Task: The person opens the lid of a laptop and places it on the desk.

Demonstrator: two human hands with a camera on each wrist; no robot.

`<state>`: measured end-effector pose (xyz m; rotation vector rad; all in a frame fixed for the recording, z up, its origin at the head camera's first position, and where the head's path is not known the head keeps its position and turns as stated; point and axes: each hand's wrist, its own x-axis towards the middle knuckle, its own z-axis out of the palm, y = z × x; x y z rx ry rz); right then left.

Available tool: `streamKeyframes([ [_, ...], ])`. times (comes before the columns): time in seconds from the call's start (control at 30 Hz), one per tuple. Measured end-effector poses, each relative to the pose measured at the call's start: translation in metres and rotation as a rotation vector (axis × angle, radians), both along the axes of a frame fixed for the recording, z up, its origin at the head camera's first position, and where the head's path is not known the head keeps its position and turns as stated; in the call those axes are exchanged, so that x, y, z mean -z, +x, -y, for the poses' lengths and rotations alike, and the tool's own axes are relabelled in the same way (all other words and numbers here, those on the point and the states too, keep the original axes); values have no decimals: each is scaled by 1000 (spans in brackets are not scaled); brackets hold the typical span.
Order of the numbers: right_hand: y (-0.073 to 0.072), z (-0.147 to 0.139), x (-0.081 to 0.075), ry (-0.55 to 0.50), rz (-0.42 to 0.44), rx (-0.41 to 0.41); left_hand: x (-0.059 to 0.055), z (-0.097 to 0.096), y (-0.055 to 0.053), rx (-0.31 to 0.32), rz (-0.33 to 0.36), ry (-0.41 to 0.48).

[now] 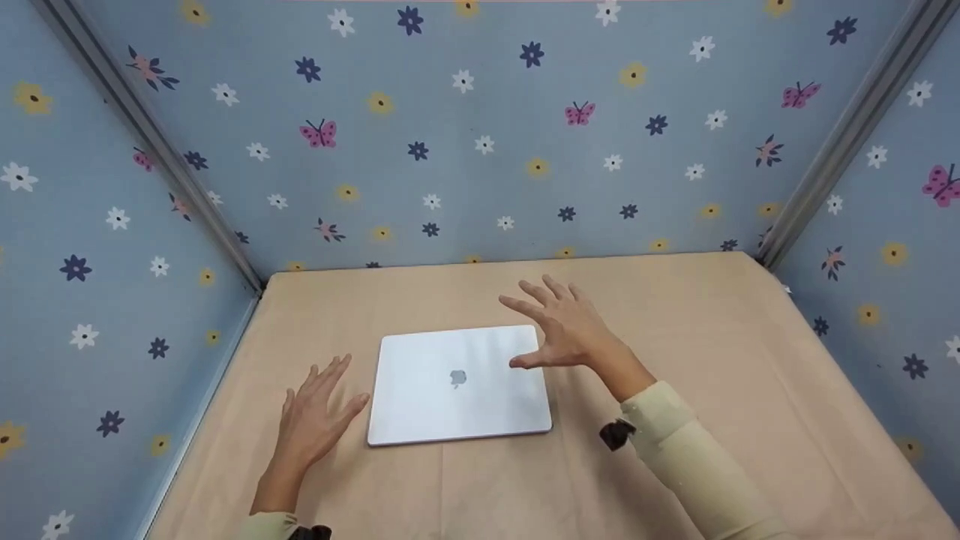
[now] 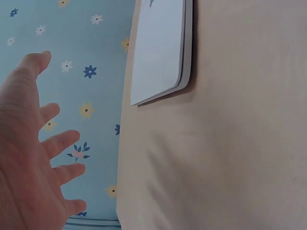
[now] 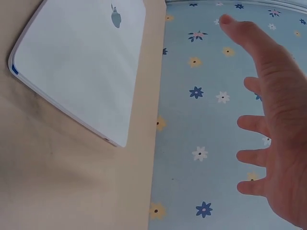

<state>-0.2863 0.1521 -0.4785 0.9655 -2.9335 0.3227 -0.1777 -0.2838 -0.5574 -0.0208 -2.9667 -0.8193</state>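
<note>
At the bottom edge of the head view, a person's two forearms reach in, wearing pale cream sleeves (image 1: 705,457), with a small dark device (image 1: 617,433) at the right wrist and another dark device (image 1: 310,532) at the left. The left hand (image 1: 307,420), in the lower left of the frame, is raised just beside the laptop's left edge, its fingers extended and slightly parted, the thumb angled out toward the laptop. Right of it, at the centre of the frame and a little below the middle, a flat, silver, rounded-corner laptop (image 1: 420,405) lies closed on the table, a grey apple-shaped logo (image 1: 458,379) in the middle of its lid. The right hand (image 1: 566,326) is held in the air at the laptop's upper right corner, fingers fanned wide, its thumb overlapping the lid in the head view; the right wrist view shows hand and laptop apart. Beneath everything spreads a light tan tabletop (image 1: 712,337). Behind, filling the upper frame, stands a blue wall (image 1: 495,90) printed with flowers and pink butterflies, bordered by grey metal posts (image 1: 165,150) at upper left and upper right.
</note>
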Motion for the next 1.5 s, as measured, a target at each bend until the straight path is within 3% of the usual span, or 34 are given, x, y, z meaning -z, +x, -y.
streamKeyframes([
  [0.23,4,10,14,12,29,-21,15,-4,4,-2,32,78],
  [0.47,8,19,25,16,44,-41,26,-9,8,-10,143,173],
  [0.83,13,32,40,32,87,-76,48,-10,16,-7,233,319],
  [1.17,18,48,55,65,119,-95,54,-14,18,-14,264,292],
  [1.5,24,63,71,72,136,-127,58,-16,17,0,216,212],
])
